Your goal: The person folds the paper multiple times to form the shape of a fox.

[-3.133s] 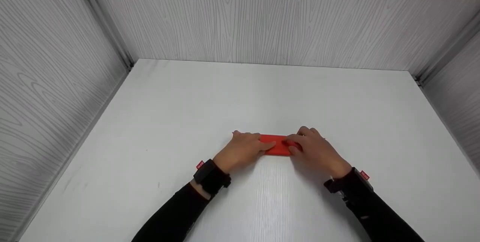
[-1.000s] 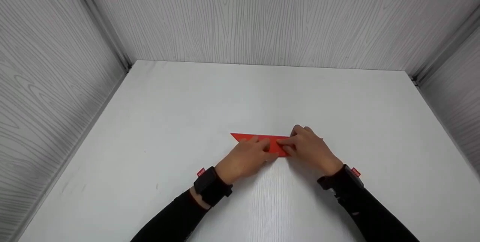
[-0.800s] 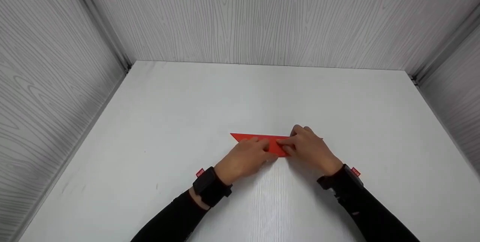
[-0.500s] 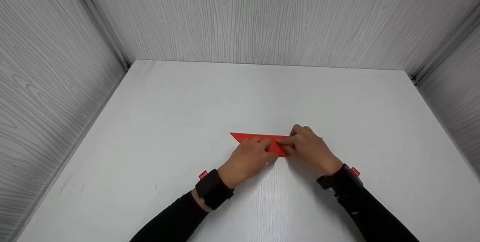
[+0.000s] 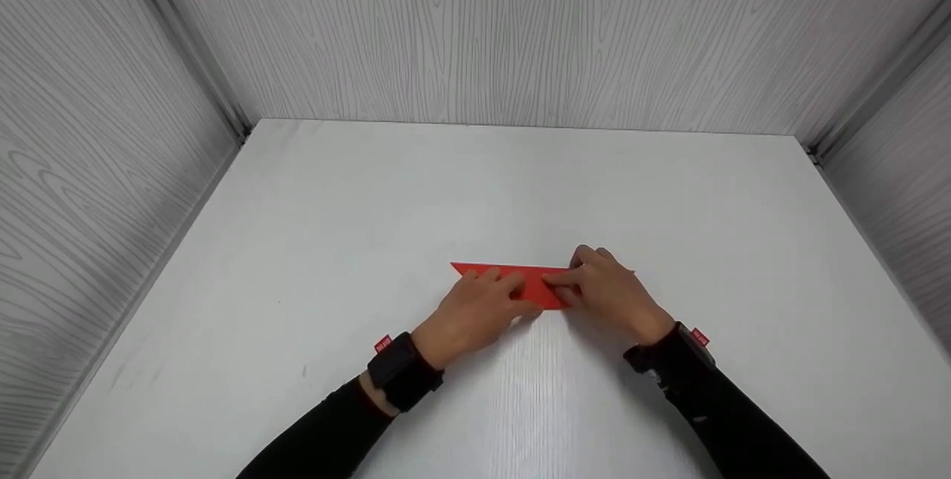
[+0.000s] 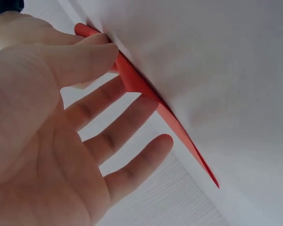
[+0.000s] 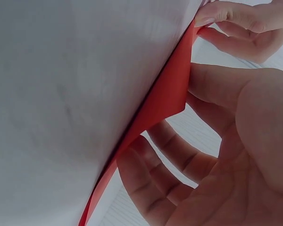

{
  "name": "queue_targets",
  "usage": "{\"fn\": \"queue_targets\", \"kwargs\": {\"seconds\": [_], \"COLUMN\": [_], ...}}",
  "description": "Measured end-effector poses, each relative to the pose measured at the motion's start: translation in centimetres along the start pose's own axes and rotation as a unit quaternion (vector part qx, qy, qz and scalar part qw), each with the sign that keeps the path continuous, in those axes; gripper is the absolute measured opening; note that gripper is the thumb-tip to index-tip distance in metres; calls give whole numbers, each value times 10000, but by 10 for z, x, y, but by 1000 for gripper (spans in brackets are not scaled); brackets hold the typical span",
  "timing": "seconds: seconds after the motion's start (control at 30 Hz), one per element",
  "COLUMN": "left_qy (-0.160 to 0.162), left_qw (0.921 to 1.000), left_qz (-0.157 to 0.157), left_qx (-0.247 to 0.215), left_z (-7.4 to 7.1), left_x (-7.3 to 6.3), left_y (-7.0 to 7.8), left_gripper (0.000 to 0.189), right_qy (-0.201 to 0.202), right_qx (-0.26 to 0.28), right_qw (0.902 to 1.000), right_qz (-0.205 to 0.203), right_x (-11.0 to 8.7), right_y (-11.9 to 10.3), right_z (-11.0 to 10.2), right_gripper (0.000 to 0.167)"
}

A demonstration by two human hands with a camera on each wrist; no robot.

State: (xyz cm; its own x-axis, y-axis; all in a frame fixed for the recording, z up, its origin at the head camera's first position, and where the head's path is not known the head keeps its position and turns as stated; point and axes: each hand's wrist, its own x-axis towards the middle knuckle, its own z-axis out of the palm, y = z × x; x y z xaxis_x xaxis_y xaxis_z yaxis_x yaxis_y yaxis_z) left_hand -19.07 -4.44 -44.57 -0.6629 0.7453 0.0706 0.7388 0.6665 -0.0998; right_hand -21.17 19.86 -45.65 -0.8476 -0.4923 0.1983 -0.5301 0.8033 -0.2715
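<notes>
A folded sheet of red paper (image 5: 533, 290) lies flat on the white tabletop, with a pointed corner at its left end. My left hand (image 5: 475, 312) rests on its left part, fingertips on the paper and thumb at the near edge. In the left wrist view these fingers (image 6: 127, 120) are spread and only slightly bent. My right hand (image 5: 613, 293) pinches the right part between thumb and index finger. A raised flap of the paper (image 7: 167, 94) stands beside that thumb in the right wrist view. The paper's right end is mostly hidden under the right hand.
The white table (image 5: 356, 226) is bounded by a grey wood-grain panel (image 5: 475, 33) at the back. Similar panels stand on the left (image 5: 74, 130) and right (image 5: 899, 145). Black wristbands (image 5: 405, 371) sit on both wrists.
Since the oldest frame my left hand has shifted nearer, uncovering the paper's pointed left corner. My right hand has moved slightly left. In the last second both hands have stayed nearly still.
</notes>
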Motion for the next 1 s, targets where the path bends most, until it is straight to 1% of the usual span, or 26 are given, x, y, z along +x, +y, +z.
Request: {"fn": "queue_targets", "kwargs": {"seconds": [0.47,0.73,1.0], "left_qy": [21,-200,-366], "left_qw": [10000,9986,9966], "left_qz": [-12,-223,-378], "left_qx": [-82,-425,-636], "left_z": [0,-1,-4], "left_x": [-14,-20,-24], "left_y": [-14,-21,-23], "left_gripper": [38,39,37], "right_qy": [78,-93,-77], "right_qx": [-92,-139,-133], "right_qw": [9998,9998,9999], "right_qz": [-125,56,26], "right_x": [0,1,1], "right_y": [0,-2,-2], "right_z": [1,-1,0], "right_gripper": [30,30,30]}}
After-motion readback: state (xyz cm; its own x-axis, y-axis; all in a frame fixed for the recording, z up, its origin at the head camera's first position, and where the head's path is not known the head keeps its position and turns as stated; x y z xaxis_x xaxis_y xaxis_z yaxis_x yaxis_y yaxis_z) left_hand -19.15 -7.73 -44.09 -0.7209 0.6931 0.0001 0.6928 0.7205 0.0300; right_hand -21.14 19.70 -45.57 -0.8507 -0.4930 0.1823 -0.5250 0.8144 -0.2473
